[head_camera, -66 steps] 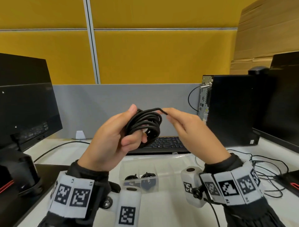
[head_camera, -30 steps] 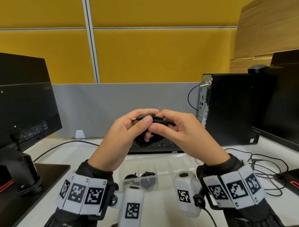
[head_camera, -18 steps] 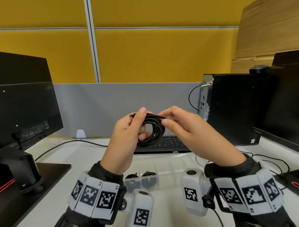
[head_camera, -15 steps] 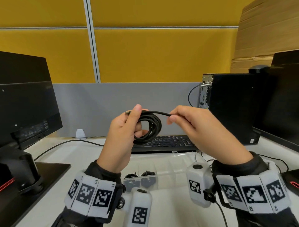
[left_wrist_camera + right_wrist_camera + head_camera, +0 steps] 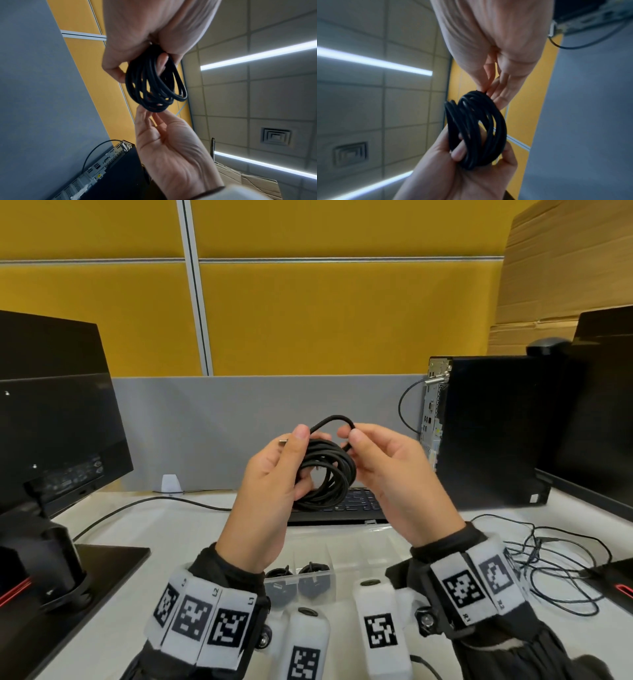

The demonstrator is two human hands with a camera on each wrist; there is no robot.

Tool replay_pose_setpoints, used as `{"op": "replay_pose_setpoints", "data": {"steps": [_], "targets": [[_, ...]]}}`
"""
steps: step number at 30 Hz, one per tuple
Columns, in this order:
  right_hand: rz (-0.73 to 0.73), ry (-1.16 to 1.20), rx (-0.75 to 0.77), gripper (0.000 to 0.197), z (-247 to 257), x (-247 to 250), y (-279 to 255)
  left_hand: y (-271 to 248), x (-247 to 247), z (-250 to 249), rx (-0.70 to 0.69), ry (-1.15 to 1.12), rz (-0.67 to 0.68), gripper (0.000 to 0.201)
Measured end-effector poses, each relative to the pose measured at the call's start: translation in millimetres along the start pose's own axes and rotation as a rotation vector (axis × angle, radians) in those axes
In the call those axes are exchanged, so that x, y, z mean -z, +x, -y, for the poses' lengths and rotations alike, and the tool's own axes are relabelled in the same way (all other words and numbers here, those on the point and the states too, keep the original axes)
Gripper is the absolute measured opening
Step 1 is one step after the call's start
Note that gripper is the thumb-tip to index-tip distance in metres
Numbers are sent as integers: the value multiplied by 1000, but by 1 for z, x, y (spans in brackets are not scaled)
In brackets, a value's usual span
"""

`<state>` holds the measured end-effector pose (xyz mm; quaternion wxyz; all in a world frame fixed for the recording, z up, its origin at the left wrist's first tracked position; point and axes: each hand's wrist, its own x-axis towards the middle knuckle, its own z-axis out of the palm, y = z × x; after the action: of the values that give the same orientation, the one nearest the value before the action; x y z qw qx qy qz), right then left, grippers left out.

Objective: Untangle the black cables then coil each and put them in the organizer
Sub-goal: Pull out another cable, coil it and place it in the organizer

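Gripping coiled cable (image 5: 325, 470) above white desk (image 5: 144, 583), yellow partition (image 5: 308, 316) behind: both hands (image 5: 270, 491).

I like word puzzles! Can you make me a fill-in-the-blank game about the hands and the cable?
1. The left hand grips a coil that is ____ in colour.
2. The right hand pinches the cable's loose ____.
3. Both hands are held above a clear ____ on the desk.
4. The wall panels behind are ____.

Missing words: black; end; organizer; yellow
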<state>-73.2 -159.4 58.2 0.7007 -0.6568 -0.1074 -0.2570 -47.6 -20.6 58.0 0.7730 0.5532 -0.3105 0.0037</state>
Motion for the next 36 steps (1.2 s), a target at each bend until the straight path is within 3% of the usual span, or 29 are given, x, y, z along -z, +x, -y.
{"op": "replay_pose_setpoints", "data": {"steps": [4, 7, 11, 14, 17, 19, 24, 29, 36], "targets": [[94, 233, -216, 25, -8, -5, 2, 0, -1, 2, -13, 33, -38, 40], [82, 360, -351, 18, -14, -15, 3, 2, -1, 5, 6, 29, -60, 44], [42, 326, -330, 8, -17, -21, 1, 4, 3, 9, -13, 16, -85, 43], [73, 286, -244, 8, -8, -20, -4, 6, 4, 11, -49, 45, -123, 39], [219, 72, -142, 40, 1, -20, -11, 7, 9, 12, -55, 63, -168, 38], [255, -65, -75, 47, 1, -22, -14, 8, 9, 14, -39, 64, -157, 39], [180, -72, 65, 28, 0, -28, -16, 7, 7, 16, -16, 28, -104, 40], [-10, -585, 394, 22, -3, -29, -16, 7, 8, 14, -29, 3, -84, 43], [-194, -842, 723, 6, 2, -28, -16, 5, 6, 4, -56, -1, -28, 54]]}}
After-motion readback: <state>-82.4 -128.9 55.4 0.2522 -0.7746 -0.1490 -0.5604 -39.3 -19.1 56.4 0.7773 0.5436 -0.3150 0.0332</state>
